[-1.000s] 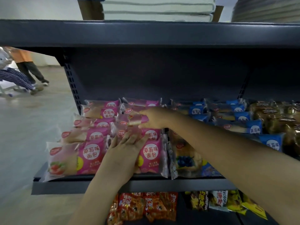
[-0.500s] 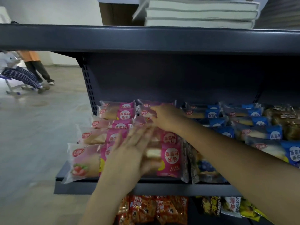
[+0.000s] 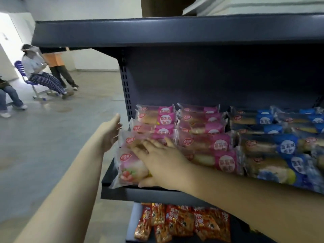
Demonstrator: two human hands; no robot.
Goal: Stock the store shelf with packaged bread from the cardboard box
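1. The dark grey metal store shelf [image 3: 157, 193] carries two rows of pink-labelled clear plastic bread packets [image 3: 201, 128], with blue-labelled bread packets [image 3: 287, 144] beside them.
2. The left hand [image 3: 111, 132], fingers straight, touches the pink row's outer edge and grips nothing.
3. The right hand [image 3: 163, 160] lies flat, fingers spread, on the front pink packet [image 3: 130, 165].
4. Judgement: this section looks nearly stocked and is being tidied. The cardboard box is out of view.
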